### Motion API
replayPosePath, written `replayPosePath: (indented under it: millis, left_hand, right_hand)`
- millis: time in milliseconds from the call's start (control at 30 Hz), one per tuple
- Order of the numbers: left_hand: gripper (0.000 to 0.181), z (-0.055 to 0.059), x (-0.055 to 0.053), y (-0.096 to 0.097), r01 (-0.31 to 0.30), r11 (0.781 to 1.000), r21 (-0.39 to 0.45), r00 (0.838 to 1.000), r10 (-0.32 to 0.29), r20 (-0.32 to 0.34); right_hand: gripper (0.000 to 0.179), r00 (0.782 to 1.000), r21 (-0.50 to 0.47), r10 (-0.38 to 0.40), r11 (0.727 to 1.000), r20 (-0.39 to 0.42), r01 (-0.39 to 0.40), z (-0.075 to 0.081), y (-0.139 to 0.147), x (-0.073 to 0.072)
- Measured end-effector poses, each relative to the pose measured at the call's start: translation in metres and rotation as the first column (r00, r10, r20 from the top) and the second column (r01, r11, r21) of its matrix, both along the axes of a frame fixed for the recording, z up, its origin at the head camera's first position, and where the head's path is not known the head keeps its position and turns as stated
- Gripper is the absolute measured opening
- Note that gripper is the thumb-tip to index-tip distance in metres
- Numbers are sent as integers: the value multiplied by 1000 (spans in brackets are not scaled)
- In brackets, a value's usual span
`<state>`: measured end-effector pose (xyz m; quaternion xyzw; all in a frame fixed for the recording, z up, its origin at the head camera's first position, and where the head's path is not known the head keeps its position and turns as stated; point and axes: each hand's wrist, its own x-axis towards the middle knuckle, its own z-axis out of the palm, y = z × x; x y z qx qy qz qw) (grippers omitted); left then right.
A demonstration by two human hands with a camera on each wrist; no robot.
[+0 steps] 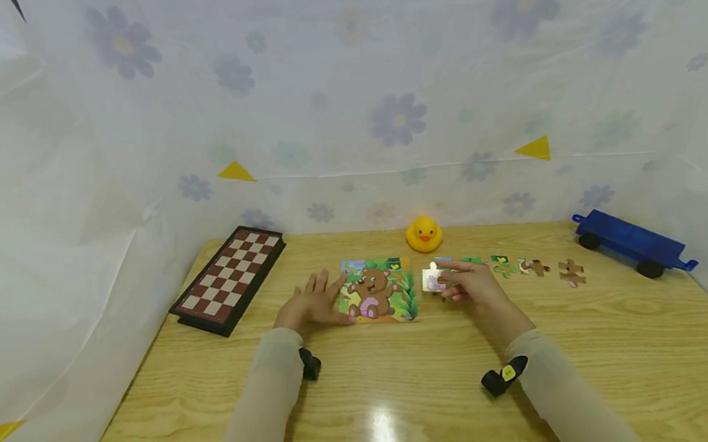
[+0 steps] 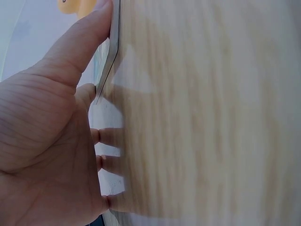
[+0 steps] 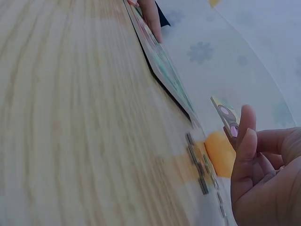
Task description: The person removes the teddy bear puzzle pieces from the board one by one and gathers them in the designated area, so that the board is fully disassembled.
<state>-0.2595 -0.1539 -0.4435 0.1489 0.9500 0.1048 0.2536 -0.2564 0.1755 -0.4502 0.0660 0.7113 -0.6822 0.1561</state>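
A puzzle board [image 1: 379,290] with a brown bear picture lies flat in the middle of the table. My left hand [image 1: 315,303] rests at its left side with fingers spread; in the left wrist view the thumb [image 2: 89,35] touches the board's edge [image 2: 111,59]. To the right of the board, my right hand [image 1: 481,288] pinches a jigsaw piece [image 1: 431,279] and holds it above the table. Seen from the right wrist, that piece [image 3: 225,115] stands tilted between thumb and fingers. Several loose jigsaw pieces [image 1: 533,267] lie beyond and to the right, some partly hidden behind the right hand.
A yellow rubber duck [image 1: 424,234] sits behind the board near the table's back edge. At the left lies a folded checkered game board [image 1: 229,277]. A blue toy trailer [image 1: 634,240] with black wheels stands at the right. Flowered white sheeting surrounds the wooden table.
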Motion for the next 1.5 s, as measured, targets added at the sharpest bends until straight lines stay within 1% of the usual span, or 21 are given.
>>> replayPosePath:
  millis: [133, 233, 333, 400, 467, 500, 567, 633, 733, 833, 967, 1000, 1100, 1200, 1233, 1333, 1433, 1500]
  left_hand:
    - [95, 0, 0, 0, -7, 1000, -3, 1000, 7, 19]
    - [97, -1, -1, 0, -8, 1000, 1, 1000, 8, 24]
    - [99, -8, -4, -1, -8, 1000, 7, 1000, 8, 17]
    - [98, -10, -6, -2, -11, 1000, 2, 1000, 11, 18]
    - [97, -8, -5, -1, -9, 1000, -1, 1000, 9, 20]
    - [96, -5, -4, 0, -8, 1000, -6, 1000, 8, 24]
    - [96, -1, -2, 0, -3, 1000, -4, 1000, 3, 23]
    - [95, 3, 0, -1, 0, 1000, -1, 1000, 0, 19]
    - [95, 3, 1, -1, -4, 1000, 5, 1000, 4, 15]
    - [96, 4, 2, -1, -6, 1000, 13, 1000, 5, 19]
    - [97, 4, 2, -1, -5, 1000, 29, 1000, 4, 21]
    - [98, 2, 1, -1, -3, 999, 33, 1000, 3, 18]
    - [101, -5, -1, -3, 2, 999, 34, 1000, -2, 3]
    - [100, -5, -2, -2, -1, 999, 33, 1000, 1, 5]
    - [99, -3, -1, -1, -3, 1000, 30, 1000, 3, 10]
    - [95, 4, 1, 1, -10, 1000, 20, 1000, 10, 24]
    - [94, 3, 1, 1, -9, 1000, 10, 1000, 8, 23]
    - [94, 2, 1, 0, -11, 1000, 0, 1000, 11, 24]
  right_hand:
    - [39, 1000, -60, -13, 998, -15, 12, 5, 21, 6]
    - [35, 999, -104, -28, 994, -18, 26, 6, 36, 10]
    - [42, 998, -117, -61, 991, -6, 60, 4, 50, 11]
    - [48, 995, -115, -99, 988, 17, 100, 3, 56, 11]
    - [54, 993, -103, -114, 988, 25, 116, 2, 62, 11]
    - [54, 993, -98, -118, 988, 30, 120, 1, 64, 12]
    - [54, 991, -100, -130, 986, 37, 133, 0, 67, 12]
    - [52, 992, -83, -122, 989, 35, 125, -2, 71, 12]
    - [49, 992, -70, -118, 990, 44, 121, -4, 74, 12]
    - [47, 994, -44, -98, 994, 47, 100, -4, 75, 12]
    - [49, 996, 20, -81, 997, 48, 80, -4, 76, 13]
    - [49, 996, 37, -78, 996, 45, 77, -4, 76, 13]
    - [46, 995, 85, -97, 992, 35, 94, -5, 76, 14]
    - [43, 993, 114, -117, 987, 4, 116, -6, 77, 15]
    - [41, 992, 123, -124, 985, -9, 124, -6, 78, 16]
    - [40, 990, 128, -139, 981, -38, 143, -6, 79, 17]
    - [38, 986, 107, -164, 980, -33, 166, -4, 80, 17]
    - [35, 985, 81, -173, 981, -17, 174, -2, 81, 17]
